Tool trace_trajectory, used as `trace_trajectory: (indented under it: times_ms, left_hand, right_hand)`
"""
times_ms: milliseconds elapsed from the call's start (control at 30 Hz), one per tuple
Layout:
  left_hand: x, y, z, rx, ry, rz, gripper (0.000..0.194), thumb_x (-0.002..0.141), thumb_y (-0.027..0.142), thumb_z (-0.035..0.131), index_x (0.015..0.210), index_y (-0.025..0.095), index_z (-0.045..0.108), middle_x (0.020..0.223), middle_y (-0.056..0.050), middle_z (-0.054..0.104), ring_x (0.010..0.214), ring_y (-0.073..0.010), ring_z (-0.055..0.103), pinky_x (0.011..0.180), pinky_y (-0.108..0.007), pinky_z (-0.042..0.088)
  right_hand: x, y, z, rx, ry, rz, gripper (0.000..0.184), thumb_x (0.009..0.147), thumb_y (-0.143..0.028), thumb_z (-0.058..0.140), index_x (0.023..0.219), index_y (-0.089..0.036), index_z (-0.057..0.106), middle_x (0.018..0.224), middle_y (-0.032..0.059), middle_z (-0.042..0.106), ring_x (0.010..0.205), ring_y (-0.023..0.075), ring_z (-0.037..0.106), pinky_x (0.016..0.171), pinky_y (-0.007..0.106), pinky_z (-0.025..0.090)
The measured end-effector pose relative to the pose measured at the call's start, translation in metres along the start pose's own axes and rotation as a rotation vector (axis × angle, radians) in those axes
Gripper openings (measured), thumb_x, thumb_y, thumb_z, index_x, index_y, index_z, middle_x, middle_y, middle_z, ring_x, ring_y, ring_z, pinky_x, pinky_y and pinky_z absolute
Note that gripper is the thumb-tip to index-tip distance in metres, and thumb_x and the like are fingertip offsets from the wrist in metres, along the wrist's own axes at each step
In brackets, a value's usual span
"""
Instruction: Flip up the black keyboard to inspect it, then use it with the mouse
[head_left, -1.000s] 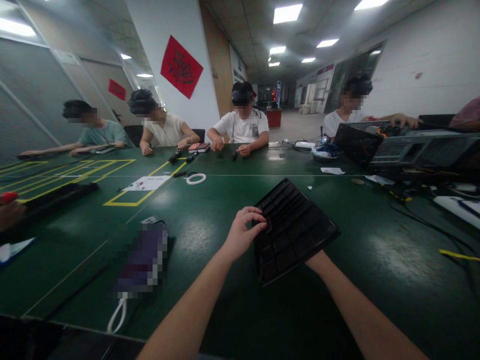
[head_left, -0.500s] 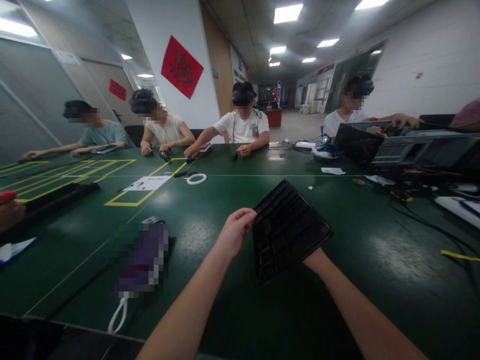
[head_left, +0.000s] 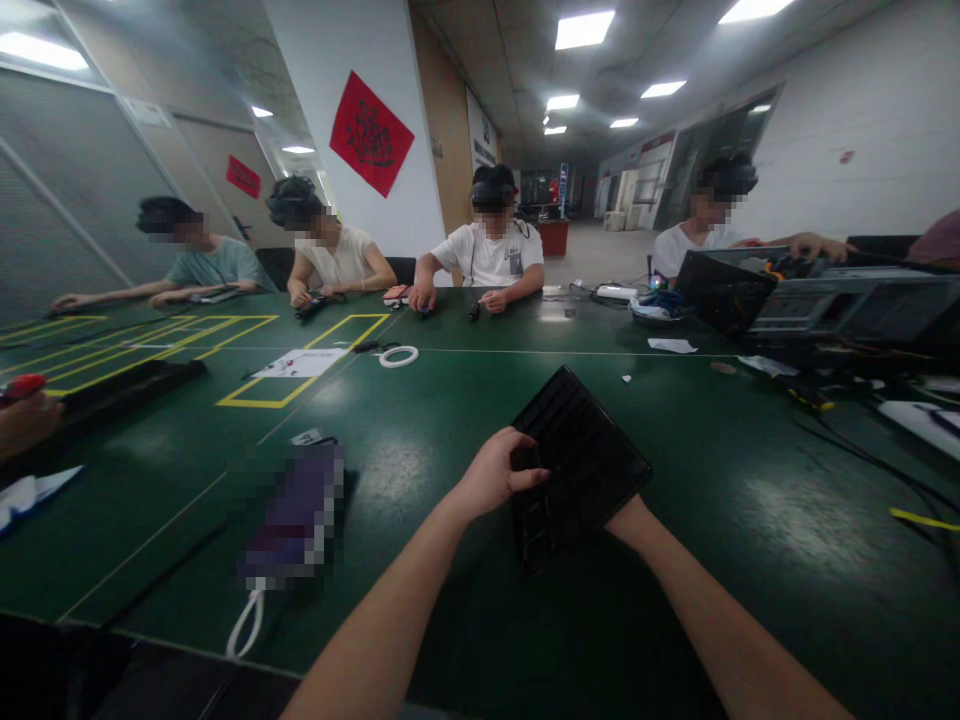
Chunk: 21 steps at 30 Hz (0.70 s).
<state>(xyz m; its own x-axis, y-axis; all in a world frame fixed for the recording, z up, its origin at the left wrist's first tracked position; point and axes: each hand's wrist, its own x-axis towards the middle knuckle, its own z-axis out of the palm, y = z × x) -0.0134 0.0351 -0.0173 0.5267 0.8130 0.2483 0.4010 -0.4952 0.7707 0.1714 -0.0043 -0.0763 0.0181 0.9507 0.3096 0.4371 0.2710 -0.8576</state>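
A thin black tray [head_left: 589,455] with shallow compartments is held tilted above the green table. My right hand [head_left: 626,518] supports it from the lower right; the fingers are hidden beneath the tray. Over the tray's left side reaches my left hand [head_left: 495,475], with thumb and forefinger apart above the compartments. Its fingertips are at the tray's surface, though whether they press on it I cannot tell. No separate object shows between them.
A purple, partly pixelated item [head_left: 292,510] with a white strap lies left. Beyond are a white ring [head_left: 398,356], a printed sheet [head_left: 300,363] and yellow tape outlines. An opened computer case [head_left: 847,295] and cables stand right. Several people sit around the table.
My left hand has let go of the tray's left edge and moved right over its compartments, its thumb and forefinger spreading. The tray has tilted slightly; my right hand stays beneath it.
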Motion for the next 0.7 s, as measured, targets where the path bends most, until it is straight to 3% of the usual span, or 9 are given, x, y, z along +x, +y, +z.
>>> trace_trajectory:
  times_ms: [133, 267, 400, 500, 600, 700]
  left_hand:
    - [0.007, -0.021, -0.013, 0.112, 0.181, -0.064, 0.029, 0.065, 0.035, 0.069, 0.087, 0.017, 0.064, 0.081, -0.005, 0.055, 0.078, -0.0197, 0.052, 0.070, -0.031, 0.040]
    - [0.011, -0.047, -0.046, 0.490, 0.379, -0.278, 0.031, 0.071, 0.039, 0.063, 0.090, 0.014, 0.064, 0.085, -0.010, 0.057, 0.084, -0.0255, 0.053, 0.073, -0.034, 0.039]
    - [0.009, -0.066, -0.069, 0.834, 0.399, -0.546, 0.037, 0.076, 0.041, 0.055, 0.091, 0.009, 0.064, 0.093, -0.018, 0.059, 0.092, -0.0315, 0.053, 0.075, -0.036, 0.039]
    - [0.005, -0.077, -0.076, 0.946, 0.369, -0.687, 0.042, 0.076, 0.042, 0.055, 0.091, 0.004, 0.064, 0.095, -0.023, 0.059, 0.094, -0.0344, 0.053, 0.075, -0.038, 0.039]
    - [0.004, -0.079, -0.079, 0.967, 0.371, -0.739, 0.044, 0.075, 0.045, 0.055, 0.090, 0.004, 0.063, 0.096, -0.024, 0.059, 0.094, -0.0348, 0.053, 0.075, -0.039, 0.039]
    - [0.008, -0.065, -0.071, 0.999, 0.514, -0.589, 0.041, 0.079, 0.043, 0.051, 0.095, 0.006, 0.061, 0.098, -0.020, 0.057, 0.095, -0.0319, 0.051, 0.078, -0.039, 0.039]
  right_hand:
    - [0.002, 0.000, -0.010, 0.035, -0.028, 0.045, 0.041, 0.069, -0.033, 0.059, 0.108, -0.020, 0.052, 0.115, 0.0087, 0.054, 0.106, 0.0208, 0.052, 0.095, 0.041, 0.042]
    - [0.004, -0.006, -0.025, -0.082, 0.018, 0.147, 0.037, 0.070, -0.035, 0.058, 0.103, -0.020, 0.052, 0.109, 0.0064, 0.053, 0.102, 0.0204, 0.052, 0.093, 0.044, 0.041]
    - [0.005, -0.013, -0.028, -0.136, 0.042, 0.219, 0.035, 0.071, -0.036, 0.056, 0.103, -0.022, 0.052, 0.109, 0.0064, 0.052, 0.102, 0.0219, 0.051, 0.091, 0.046, 0.041]
    - [0.005, -0.016, -0.027, -0.157, 0.021, 0.266, 0.036, 0.071, -0.035, 0.057, 0.104, -0.022, 0.051, 0.111, 0.0071, 0.051, 0.103, 0.0224, 0.051, 0.091, 0.046, 0.041]
    - [0.005, -0.016, -0.027, -0.164, -0.004, 0.284, 0.037, 0.071, -0.034, 0.057, 0.105, -0.022, 0.051, 0.112, 0.0073, 0.050, 0.104, 0.0222, 0.050, 0.091, 0.045, 0.041]
    - [0.005, -0.015, -0.027, -0.170, 0.006, 0.278, 0.038, 0.071, -0.035, 0.057, 0.106, -0.022, 0.051, 0.111, 0.0074, 0.050, 0.104, 0.0221, 0.050, 0.090, 0.044, 0.041]
